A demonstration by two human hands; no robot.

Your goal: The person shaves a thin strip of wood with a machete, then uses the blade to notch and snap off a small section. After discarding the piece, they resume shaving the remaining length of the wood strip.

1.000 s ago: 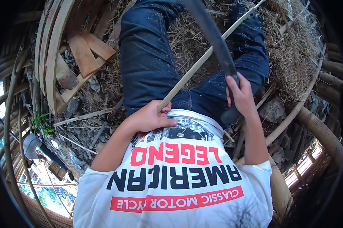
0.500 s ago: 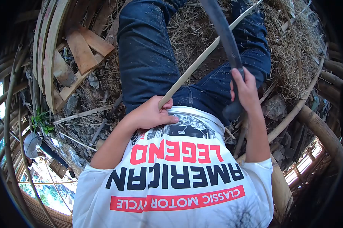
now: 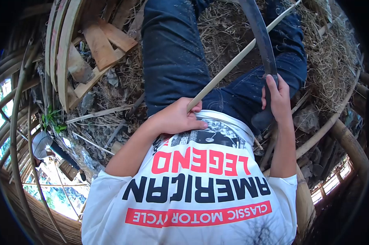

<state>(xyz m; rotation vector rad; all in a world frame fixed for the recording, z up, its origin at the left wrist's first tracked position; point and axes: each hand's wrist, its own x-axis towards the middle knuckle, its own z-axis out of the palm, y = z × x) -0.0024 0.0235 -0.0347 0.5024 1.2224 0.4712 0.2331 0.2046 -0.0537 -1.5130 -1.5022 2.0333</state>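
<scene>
My left hand (image 3: 177,117) is closed around the lower end of a long, thin, pale strip of bamboo or wood (image 3: 225,70), close against the white shirt at my waist. From there the strip slants up and right between my legs and across my right leg. My right hand (image 3: 277,97) grips the dark handle (image 3: 263,119) of a machete, thumb along its top. The machete's long, dark, curved blade (image 3: 261,38) points away from me and crosses over the strip near my right knee. Its tip is cut off by the top of the view.
My legs in dark jeans (image 3: 172,57) are spread over ground strewn with dry shavings (image 3: 327,69). Curved planks (image 3: 66,53) and short wood pieces (image 3: 100,45) lie on the left. Bamboo poles (image 3: 347,143) frame the right side. Another person (image 3: 41,145) is far off at lower left.
The view has turned slightly left, so everything appears further right. Both hands keep their grips, and the blade still crosses the strip at nearly the same place.
</scene>
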